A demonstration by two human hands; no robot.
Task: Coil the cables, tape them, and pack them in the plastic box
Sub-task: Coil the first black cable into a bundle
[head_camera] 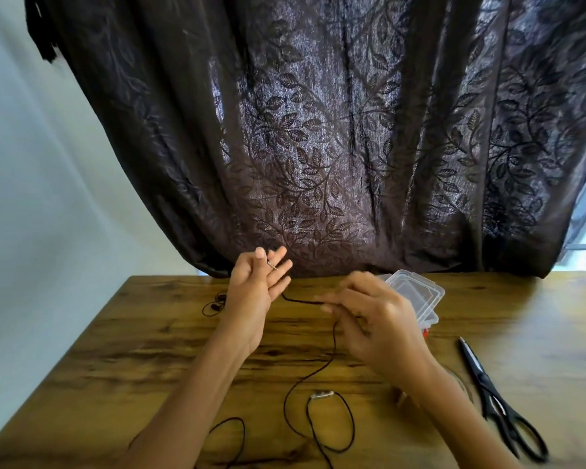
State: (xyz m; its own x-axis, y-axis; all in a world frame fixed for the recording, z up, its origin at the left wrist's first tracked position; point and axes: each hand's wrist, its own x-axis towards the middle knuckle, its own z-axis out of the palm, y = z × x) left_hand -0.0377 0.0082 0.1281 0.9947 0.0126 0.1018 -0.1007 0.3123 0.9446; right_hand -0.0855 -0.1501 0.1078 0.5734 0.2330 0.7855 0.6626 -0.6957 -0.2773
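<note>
A thin black cable (332, 346) runs from my left hand across to my right hand, then drops in loose loops onto the wooden table (149, 350). My left hand (254, 292) is raised, fingers upright, with the cable's metal plug end pinned between its fingers. My right hand (376, 319), blurred, pinches the cable a short way to the right. A silver connector (321, 395) lies among the loops near the front. Behind my right hand sits a clear plastic box (416, 292) with its lid on. A roll of clear tape (460, 384) is mostly hidden under my right wrist.
Black-handled scissors (498, 401) lie on the right side of the table, blades pointing away from me. A second small black cable (214, 304) lies at the back left. A dark leaf-patterned curtain (318, 147) hangs just behind the table's far edge.
</note>
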